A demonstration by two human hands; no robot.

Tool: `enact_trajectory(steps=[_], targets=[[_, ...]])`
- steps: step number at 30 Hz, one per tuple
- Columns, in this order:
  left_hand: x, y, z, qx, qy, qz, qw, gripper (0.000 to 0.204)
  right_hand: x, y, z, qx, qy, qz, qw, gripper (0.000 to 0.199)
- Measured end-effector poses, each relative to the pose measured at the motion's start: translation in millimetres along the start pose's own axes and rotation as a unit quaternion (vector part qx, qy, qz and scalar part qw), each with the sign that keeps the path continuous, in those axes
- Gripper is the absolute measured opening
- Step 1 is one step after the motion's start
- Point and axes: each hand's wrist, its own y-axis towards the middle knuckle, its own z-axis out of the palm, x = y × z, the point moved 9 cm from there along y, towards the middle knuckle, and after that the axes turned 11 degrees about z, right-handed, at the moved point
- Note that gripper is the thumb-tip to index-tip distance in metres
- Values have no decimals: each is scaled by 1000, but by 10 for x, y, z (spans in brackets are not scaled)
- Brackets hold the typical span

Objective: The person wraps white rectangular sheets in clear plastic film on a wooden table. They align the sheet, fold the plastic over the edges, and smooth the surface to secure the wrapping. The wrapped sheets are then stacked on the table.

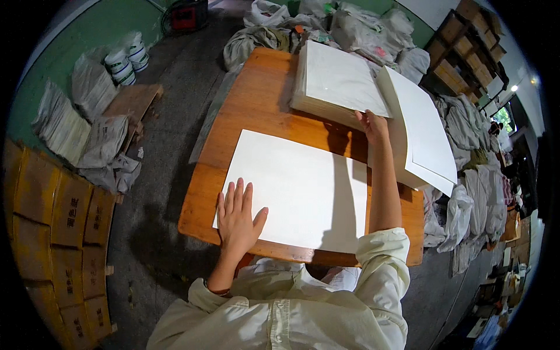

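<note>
A large white sheet of paper lies flat on the orange-brown wooden table in front of me. My left hand rests open on its left part, palm down with the fingers spread. At the back of the table stands a thick stack of white sheets. My right hand reaches to that stack's near right corner, fingers bent together on the edge of the top sheet. To the right, a second pile of white sheets curves down, its near end reaching past the table's right edge.
Stacked brown cartons stand at the lower left. Behind them, plastic-wrapped bundles sit by a pallet board and white buckets. Filled sacks crowd the table's far end, with draped bags along the right.
</note>
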Motion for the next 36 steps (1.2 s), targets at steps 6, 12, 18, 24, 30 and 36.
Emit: enact_trajectory(steps=[6, 12, 18, 24, 30, 36], targets=[[28, -8, 9, -2, 4, -3, 1000, 64, -115, -314, 120, 4, -127, 15, 992, 30], [23, -25, 14, 0, 16, -2, 1000, 65, -215, -976, 269, -3, -565, -91, 820, 39], [-2, -36, 28, -5, 22, 3, 1000, 63, -394, -2332, -170, -18, -656, -208, 725, 51], [-125, -33, 7, -8, 44, 36, 998, 52, -862, -3000, -789, 26, -472, -79, 878, 51], [-1022, 101, 226, 107, -160, 263, 945, 67, -1005, -3021, -945, 81, -102, 50, 990, 49], [-1396, 71, 428, 131, -181, 338, 914, 76, -1030, -3075, -1137, 102, -104, 116, 983, 67]])
